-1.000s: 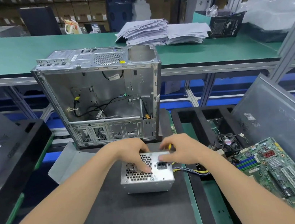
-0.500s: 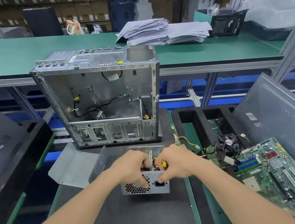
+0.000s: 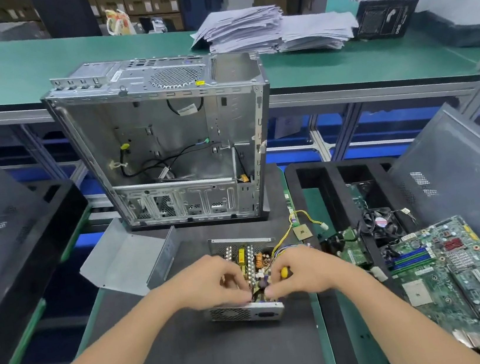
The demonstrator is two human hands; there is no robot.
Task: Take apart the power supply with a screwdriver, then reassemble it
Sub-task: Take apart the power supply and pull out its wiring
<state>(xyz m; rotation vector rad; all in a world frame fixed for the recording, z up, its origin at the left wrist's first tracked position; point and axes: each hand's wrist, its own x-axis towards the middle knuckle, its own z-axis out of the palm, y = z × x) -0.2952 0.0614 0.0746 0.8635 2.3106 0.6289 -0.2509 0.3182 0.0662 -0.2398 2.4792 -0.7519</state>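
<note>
Surface: dark mat on table (image 3: 227, 362).
power supply (image 3: 250, 311): lid off, board exposed, beneath both hands' fingertips.
left hand (image 3: 209, 281): fingers curled, pinching power supply's near edge.
right hand (image 3: 306, 269): wrapped round yellow-handled screwdriver (image 3: 284, 272); tip hidden.
metal cover (image 3: 129, 259): just beyond left hand, leftward.
computer case (image 3: 166, 149): upright, beyond both hands.

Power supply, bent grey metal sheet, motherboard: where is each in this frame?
power supply (image 3: 245, 313): head view, on its perforated near wall.
bent grey metal sheet (image 3: 123, 260): head view, on its flat panel.
motherboard (image 3: 456, 284): head view, on the middle of the green board.
</note>
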